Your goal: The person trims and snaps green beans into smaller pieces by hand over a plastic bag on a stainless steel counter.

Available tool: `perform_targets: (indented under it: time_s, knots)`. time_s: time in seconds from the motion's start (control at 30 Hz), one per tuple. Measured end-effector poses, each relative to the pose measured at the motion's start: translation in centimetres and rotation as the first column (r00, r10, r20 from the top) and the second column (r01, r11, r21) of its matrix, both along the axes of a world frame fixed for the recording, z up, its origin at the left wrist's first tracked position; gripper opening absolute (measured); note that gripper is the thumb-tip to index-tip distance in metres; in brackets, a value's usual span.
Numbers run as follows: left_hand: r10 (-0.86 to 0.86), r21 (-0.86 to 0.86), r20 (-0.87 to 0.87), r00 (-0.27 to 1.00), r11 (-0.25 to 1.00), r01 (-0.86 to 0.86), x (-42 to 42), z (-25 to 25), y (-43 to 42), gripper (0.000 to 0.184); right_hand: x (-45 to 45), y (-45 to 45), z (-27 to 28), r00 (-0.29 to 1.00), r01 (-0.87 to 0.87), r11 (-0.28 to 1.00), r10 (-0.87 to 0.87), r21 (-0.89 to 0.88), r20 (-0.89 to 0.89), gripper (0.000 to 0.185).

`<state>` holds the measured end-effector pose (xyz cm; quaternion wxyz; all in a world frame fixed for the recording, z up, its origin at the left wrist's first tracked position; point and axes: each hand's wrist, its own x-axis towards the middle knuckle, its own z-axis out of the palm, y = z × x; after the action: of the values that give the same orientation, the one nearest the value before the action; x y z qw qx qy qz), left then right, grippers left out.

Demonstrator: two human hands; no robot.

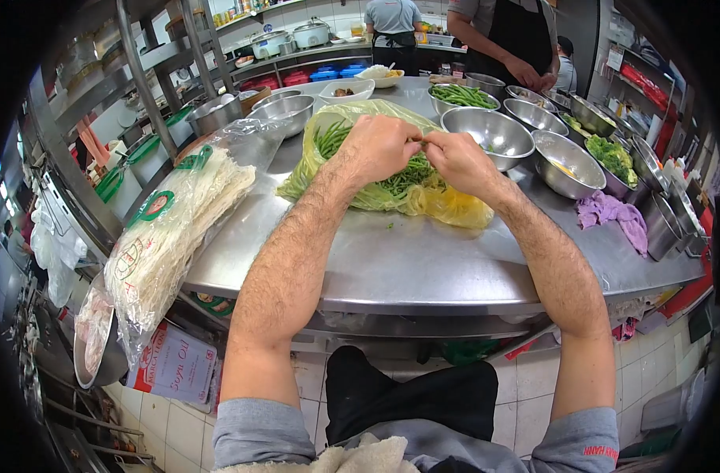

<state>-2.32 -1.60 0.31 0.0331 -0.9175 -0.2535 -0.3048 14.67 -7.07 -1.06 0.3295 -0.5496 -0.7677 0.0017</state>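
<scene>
My left hand [382, 147] and my right hand [461, 160] meet fingertip to fingertip over an open yellow-green plastic bag [297, 183]. Both are closed in a pinch on what looks like a green bean, mostly hidden by the fingers. Inside the bag lie loose green beans [330, 140], with small cut-looking green pieces [395, 186] nearer me. Just beyond my right hand stands a steel bowl [498, 126] with a few green bits in it. Behind it, another bowl is heaped with long green beans [464, 96].
A clear bag of dried noodles [178, 209] overhangs the steel table [360, 276] at left. Several steel bowls [569, 177] and a purple cloth [612, 214] occupy the right side. A white dish [346, 91] sits behind the bag. A co-worker in a black apron [511, 39] stands across the table.
</scene>
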Motion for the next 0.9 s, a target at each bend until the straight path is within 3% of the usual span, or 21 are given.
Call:
perform_targets:
  time_s: [0.2, 0.27, 0.3, 0.33, 0.4, 0.47, 0.5, 0.53, 0.57, 0.6, 0.7, 0.77, 0.9]
  knots:
    - [-0.036, 0.084, 0.06, 0.998, 0.996, 0.031, 0.6, -0.3, -0.2, 0.017, 0.2, 0.3, -0.5, 0.999, 0.023, 0.997, -0.025, 0.077, 0.027, 0.025]
    - [-0.058, 0.118, 0.079, 0.995, 0.992, 0.048, 1.0, -0.3, 0.0, 0.016, 0.2, 0.7, -0.2, 0.978, -0.015, 1.0, 0.01, -0.024, -0.207, 0.025]
    - [-0.048, 0.126, 0.107, 0.993, 0.991, 0.034, 1.1, -0.4, 0.0, 0.016, 0.3, 0.6, 0.0, 0.918, -0.088, 0.984, 0.02, -0.157, -0.395, 0.026]
    - [-0.036, 0.133, 0.137, 0.99, 0.991, 0.017, 1.3, -0.5, 0.0, 0.015, 0.4, 0.7, 0.0, 0.918, -0.086, 0.985, 0.019, -0.152, -0.396, 0.026]
    - [-0.035, 0.113, 0.2, 0.979, 0.993, 0.012, 1.6, -0.9, -0.1, 0.015, 0.5, 1.3, -0.5, 0.717, -0.192, 0.962, 0.002, -0.195, -0.697, 0.022]
    - [-0.043, 0.106, 0.264, 0.964, 0.994, 0.016, 1.8, -0.9, -0.1, 0.014, 0.1, 1.5, -1.1, 0.778, -0.197, 0.964, 0.043, -0.178, -0.626, 0.022]
    - [-0.075, 0.108, 0.393, 0.916, 0.994, 0.035, 1.8, -0.6, 0.0, 0.014, 0.1, 1.5, -1.2, 0.835, -0.193, 0.968, 0.076, -0.162, -0.544, 0.022]
    - [-0.113, 0.11, 0.511, 0.852, 0.992, 0.066, 2.0, -0.4, 0.0, 0.013, -0.5, 0.5, -0.7, 0.928, -0.103, 0.968, 0.011, -0.229, -0.371, 0.017]
    - [-0.118, 0.1, 0.56, 0.82, 0.992, 0.075, 1.9, 0.1, 0.0, 0.013, -0.3, 0.6, -1.5, 0.993, -0.111, 0.991, 0.108, 0.073, 0.054, 0.016]
    - [-0.114, 0.09, 0.592, 0.798, 0.993, 0.075, 1.8, 0.4, 0.0, 0.013, -0.1, 1.0, -2.0, 0.978, -0.018, 0.999, 0.025, -0.036, 0.209, 0.027]
    - [-0.07, 0.035, 0.641, 0.764, 0.997, 0.062, 1.2, 0.8, 0.2, 0.014, -0.4, -0.5, -1.2, 0.989, -0.019, 1.0, 0.02, -0.01, 0.148, 0.051]
    - [-0.065, -0.054, 0.679, 0.731, 0.989, 0.137, 1.0, 0.5, 1.1, 0.015, -0.2, -0.7, -0.6, 0.998, -0.036, 0.996, 0.032, 0.078, 0.049, 0.047]
    - [-0.199, -0.122, 0.726, 0.659, 0.905, 0.408, 1.6, 0.4, 1.9, 0.015, 0.1, -1.2, 1.1, 0.995, -0.06, 0.998, 0.058, -0.029, -0.087, 0.051]
